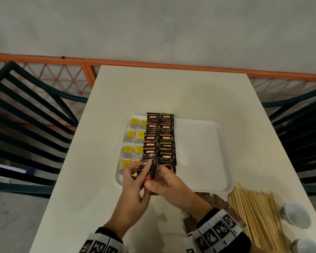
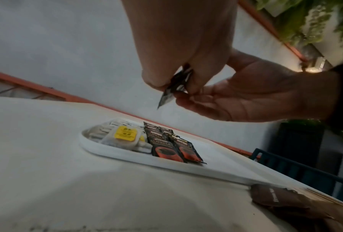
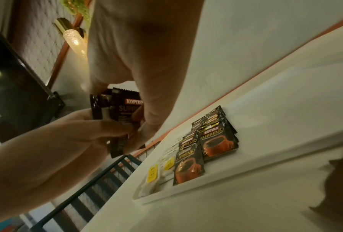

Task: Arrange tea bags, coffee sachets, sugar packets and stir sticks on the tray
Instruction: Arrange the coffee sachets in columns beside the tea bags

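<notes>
Hands met above the near left corner of the white tray [image 1: 208,154], both holding a small bunch of black coffee sachets [image 1: 150,170] clear of its floor. The left hand [image 1: 133,187] pinched the bunch between thumb and fingertips, and the right hand [image 1: 169,185] gripped it from the other side with thumb and curled fingers. The held sachets stood roughly on edge, long axis running away from the person, their printed tops toward the far wall; how many were in the bunch could not be told, since the wrist views were blurred. On the tray, more coffee sachets lay flat in two overlapping columns [image 1: 160,137], each with its long axis pointing front to back and its name end at the far side; the farthest pair stuck out over the tray's far rim. Just left of them, tea bags with yellow tags [image 1: 133,141] lay in two columns along the tray's left edge. The right half of the tray floor was bare. On the table [image 1: 171,92], near the tray's near right corner, brown sugar packets [image 1: 217,201] lay beside a heap of wooden stir sticks [image 1: 254,212], whose lengths ran roughly front to back. Two white cups [image 1: 297,214] stood right of the sticks.
</notes>
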The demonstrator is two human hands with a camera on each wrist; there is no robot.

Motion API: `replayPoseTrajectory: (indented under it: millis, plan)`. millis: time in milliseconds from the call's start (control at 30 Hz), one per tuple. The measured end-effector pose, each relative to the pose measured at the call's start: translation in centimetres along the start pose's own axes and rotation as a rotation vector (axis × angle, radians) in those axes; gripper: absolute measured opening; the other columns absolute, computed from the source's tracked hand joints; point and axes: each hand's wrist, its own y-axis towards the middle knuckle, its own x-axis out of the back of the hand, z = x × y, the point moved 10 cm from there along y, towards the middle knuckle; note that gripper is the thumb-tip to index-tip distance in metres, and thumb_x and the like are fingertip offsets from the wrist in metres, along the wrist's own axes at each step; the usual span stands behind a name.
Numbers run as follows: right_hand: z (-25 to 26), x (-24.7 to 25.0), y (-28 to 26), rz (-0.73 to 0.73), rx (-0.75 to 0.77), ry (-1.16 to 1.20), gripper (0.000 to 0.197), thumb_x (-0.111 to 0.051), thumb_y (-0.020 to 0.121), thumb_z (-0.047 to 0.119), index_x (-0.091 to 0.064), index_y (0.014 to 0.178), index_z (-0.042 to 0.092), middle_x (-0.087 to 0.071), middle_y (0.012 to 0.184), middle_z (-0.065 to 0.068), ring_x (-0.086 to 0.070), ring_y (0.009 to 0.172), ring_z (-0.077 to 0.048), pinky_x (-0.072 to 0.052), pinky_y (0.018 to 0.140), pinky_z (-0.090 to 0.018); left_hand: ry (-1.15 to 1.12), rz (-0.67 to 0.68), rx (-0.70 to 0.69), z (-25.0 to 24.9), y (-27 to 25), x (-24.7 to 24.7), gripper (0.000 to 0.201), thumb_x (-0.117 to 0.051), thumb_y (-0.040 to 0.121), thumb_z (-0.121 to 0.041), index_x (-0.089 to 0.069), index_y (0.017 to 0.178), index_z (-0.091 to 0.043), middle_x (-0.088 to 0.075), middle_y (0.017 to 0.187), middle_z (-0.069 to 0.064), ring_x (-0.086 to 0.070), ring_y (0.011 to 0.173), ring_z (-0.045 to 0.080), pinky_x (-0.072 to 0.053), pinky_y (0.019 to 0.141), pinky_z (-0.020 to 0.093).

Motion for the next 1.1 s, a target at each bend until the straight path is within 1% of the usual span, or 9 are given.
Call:
replayPoseTrajectory:
  millis: [100,233,333,500,633,700,800,900,1100]
  plan:
    - [-0.2,1.0,-0.1,-0.048,-0.013,0.047,0.033,-0.061,0.084,0.02,-0.055,0.116,0.021,-0.067,0.111,0.001,-0.064,0.106,-0.016,-0.052,0.089,-0.033,-0.054,0.066,-0.042,-0.1,-0.4,-0.3,0.073,-0.057,0.077,-0.02,-0.025,0.14,-0.039,-0.017,0.137,-0.02,-0.024,0.13,-0.004,-0.035,0.097,0.005]
    - [-0.4,2.9,0.0,-0.14,-0.022,0.136,0.03,-0.056,0.089,0.004,-0.055,0.118,0.011,-0.065,0.113,-0.013,-0.066,0.1,-0.022,-0.056,0.084,-0.035,-0.196,-0.119,0.1,0.8,-0.2,2.0,0.041,-0.057,0.078,-0.048,-0.056,0.119,-0.044,-0.04,0.13,-0.012,-0.051,0.117,0.01,-0.047,0.092,0.018]
    - [-0.2,3.8,0.0,-0.177,0.002,0.194,0.028,-0.054,0.087,-0.001,-0.057,0.115,0.007,-0.068,0.108,-0.015,-0.068,0.096,-0.025,-0.057,0.079,-0.035,-0.319,-0.232,0.218,2.1,-0.1,2.6,0.038,-0.071,0.073,-0.027,-0.059,0.105,-0.044,-0.057,0.112,0.001,-0.065,0.088,0.01,-0.052,0.073,0.02]
    - [-0.1,5.7,-0.1,-0.256,0.02,0.182,0.028,-0.056,0.088,0.007,-0.059,0.116,0.004,-0.068,0.109,-0.014,-0.068,0.095,-0.023,-0.056,0.077,-0.03,-0.441,-0.222,0.426,4.9,-0.7,2.4,0.055,-0.066,0.079,0.002,-0.046,0.12,-0.03,-0.059,0.065,0.008,-0.059,0.067,0.011,-0.047,0.069,0.018]
    - [0.2,8.8,-0.5,-0.372,0.03,0.1,0.023,-0.054,0.089,0.005,-0.056,0.107,-0.01,-0.07,0.099,-0.007,-0.07,0.084,-0.013,-0.055,0.067,-0.022,-0.372,-0.172,0.465,5.7,-0.3,2.8,0.033,-0.061,0.084,0.002,-0.059,0.101,-0.027,-0.071,0.078,0.007,-0.064,0.072,0.004,-0.047,0.07,0.016]
    - [0.1,10.6,-0.7,-0.449,0.025,-0.03,0.021,-0.056,0.089,0.006,-0.058,0.104,-0.008,-0.069,0.098,-0.012,-0.069,0.087,-0.018,-0.058,0.072,-0.029,-0.351,-0.121,0.494,6.1,-0.1,2.4,0.03,-0.055,0.088,0.0,-0.06,0.094,-0.028,-0.073,0.082,-0.009,-0.066,0.077,-0.001,-0.047,0.073,0.018]
    - [-0.3,12.3,-0.7,-0.521,0.0,-0.236,0.007,-0.061,0.086,0.007,-0.062,0.092,0.006,-0.068,0.094,-0.018,-0.066,0.09,-0.031,-0.055,0.083,-0.042,-0.207,-0.024,0.502,7.0,0.5,1.8,0.015,-0.056,0.089,-0.007,-0.061,0.087,-0.021,-0.072,0.086,-0.002,-0.067,0.083,0.01,-0.049,0.076,0.026]
    - [-1.5,12.4,-0.2,-0.499,-0.063,-0.388,0.02,-0.068,0.082,0.013,-0.054,0.078,0.027,-0.062,0.073,0.0,-0.056,0.068,-0.012,-0.047,0.071,-0.031,-0.04,0.085,0.489,7.3,1.4,0.9,0.012,-0.062,0.086,-0.011,-0.055,0.075,-0.01,-0.067,0.081,0.004,-0.064,0.071,0.014,-0.044,0.061,0.012]
    - [-3.0,11.4,0.6,-0.485,-0.127,-0.573,0.017,-0.068,0.082,0.018,-0.054,0.091,0.019,-0.06,0.075,0.006,-0.052,0.066,0.0,-0.04,0.056,-0.007,0.055,0.077,0.462,7.0,3.1,0.2,0.036,-0.069,0.078,-0.002,-0.05,0.065,-0.029,-0.059,0.068,-0.009,-0.058,0.066,0.0,-0.039,0.059,0.003]
